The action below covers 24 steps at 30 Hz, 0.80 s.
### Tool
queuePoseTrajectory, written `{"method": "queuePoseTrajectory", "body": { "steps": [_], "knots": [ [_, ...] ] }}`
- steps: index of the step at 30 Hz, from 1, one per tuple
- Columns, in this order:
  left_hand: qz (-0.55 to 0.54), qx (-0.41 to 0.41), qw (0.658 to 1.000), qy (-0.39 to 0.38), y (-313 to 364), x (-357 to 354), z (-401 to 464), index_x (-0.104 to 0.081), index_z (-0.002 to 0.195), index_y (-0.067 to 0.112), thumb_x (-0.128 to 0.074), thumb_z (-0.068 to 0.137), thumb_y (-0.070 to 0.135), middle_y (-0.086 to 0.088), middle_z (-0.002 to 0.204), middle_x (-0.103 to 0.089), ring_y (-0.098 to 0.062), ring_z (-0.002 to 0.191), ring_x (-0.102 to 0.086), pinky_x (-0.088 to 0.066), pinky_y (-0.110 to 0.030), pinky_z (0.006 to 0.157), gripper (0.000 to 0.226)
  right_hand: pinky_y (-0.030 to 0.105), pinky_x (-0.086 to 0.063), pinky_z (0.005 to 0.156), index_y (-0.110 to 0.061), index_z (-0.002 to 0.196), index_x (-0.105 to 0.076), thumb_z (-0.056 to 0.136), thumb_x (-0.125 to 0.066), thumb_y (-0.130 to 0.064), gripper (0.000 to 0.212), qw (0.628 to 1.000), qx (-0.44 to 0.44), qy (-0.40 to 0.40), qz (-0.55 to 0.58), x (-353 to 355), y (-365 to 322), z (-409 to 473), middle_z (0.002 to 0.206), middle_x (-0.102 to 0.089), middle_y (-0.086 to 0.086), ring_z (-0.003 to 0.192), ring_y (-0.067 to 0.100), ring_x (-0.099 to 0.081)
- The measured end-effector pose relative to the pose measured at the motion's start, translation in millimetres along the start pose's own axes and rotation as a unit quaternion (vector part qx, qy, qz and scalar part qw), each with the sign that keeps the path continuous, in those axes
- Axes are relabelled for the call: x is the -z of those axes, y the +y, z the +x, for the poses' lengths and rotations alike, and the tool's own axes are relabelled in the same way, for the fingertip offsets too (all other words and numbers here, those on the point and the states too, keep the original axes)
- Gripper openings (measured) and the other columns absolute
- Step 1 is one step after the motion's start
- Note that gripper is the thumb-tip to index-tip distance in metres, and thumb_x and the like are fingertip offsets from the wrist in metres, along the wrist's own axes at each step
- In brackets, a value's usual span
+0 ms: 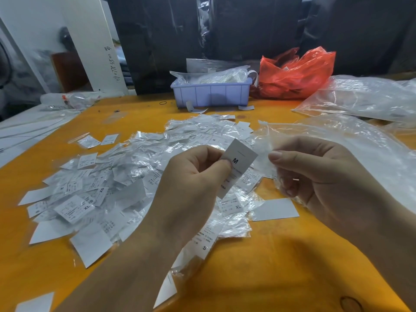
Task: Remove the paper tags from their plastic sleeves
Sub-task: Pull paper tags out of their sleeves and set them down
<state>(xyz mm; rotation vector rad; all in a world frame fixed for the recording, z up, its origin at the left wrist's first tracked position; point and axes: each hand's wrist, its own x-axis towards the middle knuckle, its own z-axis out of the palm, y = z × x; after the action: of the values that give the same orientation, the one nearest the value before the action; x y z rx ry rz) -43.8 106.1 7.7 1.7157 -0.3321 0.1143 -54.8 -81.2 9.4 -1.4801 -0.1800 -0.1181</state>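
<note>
My left hand [193, 183] pinches a white paper tag [239, 162] marked "M" between thumb and fingers, above the middle of the table. Just to the right, my right hand [315, 174] holds a thin clear plastic sleeve [267, 149] with curled fingers; the tag looks free of it. Below and to the left spreads a wide heap of sleeved and loose tags [108, 183] marked XL, XS and S. A bare white tag [275, 209] lies under my right hand.
The orange table [258, 278] holds a pale blue plastic bin [210, 94] with bags at the back centre. A red plastic bag [295, 74] sits beside it. Large clear bags [360, 97] cover the right side. White sheets [27, 129] lie at the far left.
</note>
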Motion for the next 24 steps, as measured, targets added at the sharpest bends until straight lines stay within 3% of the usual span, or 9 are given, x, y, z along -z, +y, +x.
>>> {"method": "queuePoseTrajectory", "body": {
  "steps": [5, 11, 24],
  "knots": [
    [0.005, 0.008, 1.0, 0.013, 2.5, -1.0, 0.3, -0.072, 0.079, 0.021, -0.06, 0.091, 0.011, 0.015, 0.063, -0.068, 0.007, 0.056, -0.058, -0.038, -0.004, 0.046, 0.019, 0.026, -0.036, 0.045, -0.012, 0.063, -0.066, 0.065, -0.073, -0.023, 0.013, 1.0, 0.008, -0.005, 0.004, 0.6, 0.2, 0.3, 0.056, -0.048, 0.005, 0.048, 0.015, -0.042],
    [0.001, 0.017, 0.999, 0.031, 3.7, 0.5, 0.7, -0.073, 0.076, 0.02, -0.061, 0.089, 0.011, 0.013, 0.062, -0.067, 0.006, 0.054, -0.057, -0.038, -0.005, 0.045, 0.02, 0.024, -0.036, 0.044, -0.01, 0.069, -0.069, 0.06, -0.074, -0.025, 0.019, 1.0, 0.006, -0.002, 0.004, 2.8, -0.2, 0.8, 0.055, -0.048, 0.004, 0.049, 0.014, -0.042],
    [0.004, 0.014, 0.999, -0.044, 3.1, -0.4, -0.6, -0.072, 0.072, 0.021, -0.061, 0.091, 0.015, 0.014, 0.062, -0.065, 0.005, 0.055, -0.055, -0.038, -0.005, 0.047, 0.023, 0.023, -0.038, 0.046, -0.014, 0.066, -0.07, 0.063, -0.073, -0.026, 0.012, 0.999, 0.021, -0.034, -0.035, -0.1, 0.2, -1.9, 0.054, -0.051, 0.004, 0.051, 0.017, -0.043]
  ]
}}
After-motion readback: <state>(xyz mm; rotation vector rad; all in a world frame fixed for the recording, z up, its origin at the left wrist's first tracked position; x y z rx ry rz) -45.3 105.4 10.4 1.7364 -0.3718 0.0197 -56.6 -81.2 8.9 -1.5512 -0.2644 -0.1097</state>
